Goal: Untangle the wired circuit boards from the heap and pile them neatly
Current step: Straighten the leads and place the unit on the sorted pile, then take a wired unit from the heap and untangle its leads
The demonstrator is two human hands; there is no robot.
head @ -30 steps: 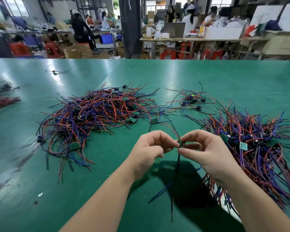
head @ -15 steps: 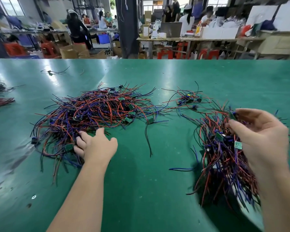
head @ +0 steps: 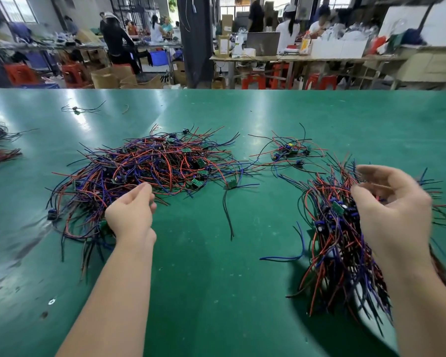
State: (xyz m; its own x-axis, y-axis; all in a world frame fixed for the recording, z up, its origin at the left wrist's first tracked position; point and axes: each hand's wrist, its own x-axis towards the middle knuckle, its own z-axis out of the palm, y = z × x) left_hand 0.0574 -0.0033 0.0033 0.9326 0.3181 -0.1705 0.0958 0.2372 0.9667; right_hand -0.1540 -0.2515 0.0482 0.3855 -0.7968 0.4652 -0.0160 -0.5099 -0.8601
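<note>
Red-blue tangled heap of wired circuit boards point(head: 152, 163) lies just ahead of left hand point(head: 130, 215), nearer than right hand point(head: 389, 210); on both the fingers are curled, grip not clear.

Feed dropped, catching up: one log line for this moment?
left hand: at near edge of tangled heap | right hand: over right pile, blurred | grips: unclear

Glossy green table point(head: 204, 279); plastic-sheathed wires in the heap point(head: 144, 171).
</note>
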